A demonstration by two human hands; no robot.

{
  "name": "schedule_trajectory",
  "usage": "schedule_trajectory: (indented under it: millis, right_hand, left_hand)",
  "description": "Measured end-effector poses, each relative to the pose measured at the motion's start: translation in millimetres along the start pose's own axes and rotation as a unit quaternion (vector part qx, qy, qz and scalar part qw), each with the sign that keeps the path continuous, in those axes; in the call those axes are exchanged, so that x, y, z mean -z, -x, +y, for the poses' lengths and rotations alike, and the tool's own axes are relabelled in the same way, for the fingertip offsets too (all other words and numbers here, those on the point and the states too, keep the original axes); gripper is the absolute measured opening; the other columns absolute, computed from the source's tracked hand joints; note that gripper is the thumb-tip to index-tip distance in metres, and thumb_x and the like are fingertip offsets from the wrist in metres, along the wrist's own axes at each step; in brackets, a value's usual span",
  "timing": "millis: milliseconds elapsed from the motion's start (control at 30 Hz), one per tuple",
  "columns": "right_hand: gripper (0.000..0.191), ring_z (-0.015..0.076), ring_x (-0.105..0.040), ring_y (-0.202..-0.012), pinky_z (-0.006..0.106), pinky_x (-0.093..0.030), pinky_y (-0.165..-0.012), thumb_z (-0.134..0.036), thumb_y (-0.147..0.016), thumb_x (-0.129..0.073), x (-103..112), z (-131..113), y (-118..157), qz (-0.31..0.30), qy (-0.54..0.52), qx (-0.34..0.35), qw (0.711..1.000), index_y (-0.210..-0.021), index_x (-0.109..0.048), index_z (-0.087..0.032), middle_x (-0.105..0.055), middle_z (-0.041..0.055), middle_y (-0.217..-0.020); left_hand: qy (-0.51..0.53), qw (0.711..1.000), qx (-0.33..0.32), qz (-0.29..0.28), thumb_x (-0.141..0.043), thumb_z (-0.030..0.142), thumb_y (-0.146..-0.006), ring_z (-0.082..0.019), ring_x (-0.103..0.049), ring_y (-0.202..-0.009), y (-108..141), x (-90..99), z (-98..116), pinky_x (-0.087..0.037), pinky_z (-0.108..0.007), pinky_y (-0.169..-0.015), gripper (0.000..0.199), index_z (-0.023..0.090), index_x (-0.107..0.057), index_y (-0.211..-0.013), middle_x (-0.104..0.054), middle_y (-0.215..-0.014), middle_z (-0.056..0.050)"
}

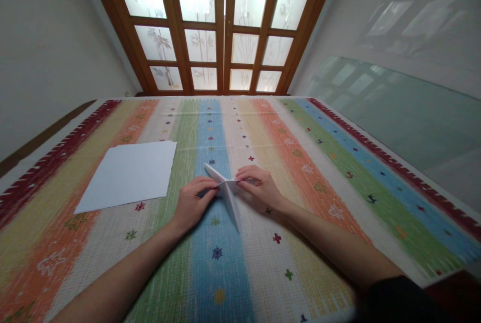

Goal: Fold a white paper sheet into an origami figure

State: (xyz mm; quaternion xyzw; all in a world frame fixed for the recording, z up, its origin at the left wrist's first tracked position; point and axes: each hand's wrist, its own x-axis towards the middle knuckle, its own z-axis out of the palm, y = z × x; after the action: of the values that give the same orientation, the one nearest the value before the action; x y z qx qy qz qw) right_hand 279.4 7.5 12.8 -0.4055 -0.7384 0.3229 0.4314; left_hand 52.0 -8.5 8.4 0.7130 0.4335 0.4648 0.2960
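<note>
A folded piece of white paper (230, 203) is held up over the blue stripe of the tablecloth. Its flaps spread out from a shared middle, one toward the far side and one toward me. My left hand (193, 201) pinches its left flap between thumb and fingers. On the other side, my right hand (259, 185) pinches the right flap near its edge. Parts of both side flaps are covered by my fingers.
A stack of white paper sheets (130, 175) lies to the left on the striped tablecloth (158, 268). Beyond the table's far edge stands a wooden door with frosted panes (203, 44). A glass panel (398, 112) leans along the right wall.
</note>
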Motion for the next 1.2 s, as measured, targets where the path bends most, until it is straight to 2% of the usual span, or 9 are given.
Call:
schedule_trajectory:
  millis: [133, 267, 533, 767, 900, 1033, 1133, 1200]
  right_hand:
    - [0.013, 0.0211, -0.065, -0.081, 0.039, -0.049, -0.079, -0.032, -0.087, -0.062, 7.5, -1.3, -3.3, 0.028, 0.057, -0.011, 0.998, -0.082, -0.073, -0.027, -0.073, 0.0046, -0.084]
    - [0.014, 0.0208, -0.065, -0.079, 0.037, -0.048, -0.077, -0.031, -0.089, -0.061, 15.2, 1.2, -5.8, 0.044, 0.126, 0.035, 0.990, -0.083, -0.072, -0.026, -0.072, 0.0048, -0.081]
    - [0.011, 0.0185, -0.065, -0.077, 0.031, -0.048, -0.070, -0.020, -0.088, -0.058, 26.2, 19.6, -10.2, 0.025, 0.186, 0.080, 0.979, -0.085, -0.069, -0.021, -0.071, 0.0052, -0.082]
    - [0.016, 0.0195, -0.065, -0.079, 0.033, -0.049, -0.073, -0.014, -0.086, -0.057, 34.0, 22.1, -13.4, 0.053, 0.222, 0.106, 0.968, -0.081, -0.070, -0.022, -0.071, 0.0050, -0.082]
    - [0.011, 0.0205, -0.065, -0.084, 0.035, -0.051, -0.077, -0.023, -0.085, -0.061, 41.2, 18.8, -16.0, 0.099, 0.193, 0.061, 0.974, -0.079, -0.070, -0.023, -0.070, 0.0053, -0.084]
    - [0.011, 0.0197, -0.064, -0.086, 0.033, -0.054, -0.072, -0.030, -0.083, -0.063, 41.1, 23.6, -18.1, 0.100, 0.092, -0.048, 0.990, -0.084, -0.070, -0.022, -0.067, 0.0078, -0.098]
    - [0.012, 0.0206, -0.064, -0.092, 0.036, -0.055, -0.077, -0.031, -0.078, -0.066, 37.2, 31.3, -19.4, 0.096, 0.046, -0.119, 0.987, -0.087, -0.068, -0.023, -0.064, 0.0091, -0.106]
    - [0.015, 0.0228, -0.063, -0.098, 0.039, -0.053, -0.084, -0.032, -0.076, -0.067, 35.5, 35.5, -20.3, 0.113, 0.040, -0.147, 0.982, -0.088, -0.067, -0.024, -0.063, 0.0098, -0.108]
  left_hand:
    - [-0.040, 0.998, 0.011, 0.040, -0.067, 0.027, -0.083, -0.021, -0.067, -0.076, 0.9, 1.9, 1.5, -0.052, -0.034, -0.079, 0.010, 0.029, -0.077, -0.084, -0.075, -0.082, -0.002]
    - [-0.066, 0.996, -0.006, 0.067, -0.068, 0.028, -0.082, -0.021, -0.069, -0.076, 0.9, 4.1, 0.8, -0.052, -0.034, -0.079, 0.010, 0.029, -0.078, -0.085, -0.076, -0.083, -0.002]
    - [-0.181, 0.979, -0.055, 0.073, -0.061, 0.034, -0.087, -0.021, -0.071, -0.076, -0.1, 7.5, -9.1, -0.055, -0.035, -0.075, 0.019, 0.022, -0.076, -0.088, -0.077, -0.085, -0.004]
    - [-0.249, 0.957, -0.116, 0.091, -0.055, 0.034, -0.094, -0.020, -0.071, -0.073, -1.7, 12.2, -11.6, -0.054, -0.033, -0.073, 0.026, 0.019, -0.076, -0.089, -0.077, -0.082, -0.005]
    - [-0.287, 0.940, -0.151, 0.107, -0.053, 0.033, -0.095, -0.020, -0.070, -0.074, -3.8, 13.2, -12.1, -0.051, -0.033, -0.074, 0.028, 0.018, -0.075, -0.088, -0.076, -0.081, -0.006]
    - [-0.320, 0.925, -0.174, 0.103, -0.050, 0.030, -0.096, -0.022, -0.069, -0.081, -5.5, 12.9, -13.2, -0.049, -0.035, -0.078, 0.027, 0.017, -0.073, -0.090, -0.075, -0.085, -0.007]
    - [-0.342, 0.918, -0.172, 0.101, -0.050, 0.027, -0.095, -0.024, -0.068, -0.089, -5.5, 12.5, -14.9, -0.049, -0.038, -0.083, 0.024, 0.016, -0.072, -0.097, -0.075, -0.093, -0.009]
    - [-0.365, 0.911, -0.168, 0.097, -0.050, 0.027, -0.095, -0.027, -0.065, -0.102, -4.4, 11.4, -15.7, -0.047, -0.042, -0.089, 0.026, 0.015, -0.069, -0.108, -0.073, -0.105, -0.011]
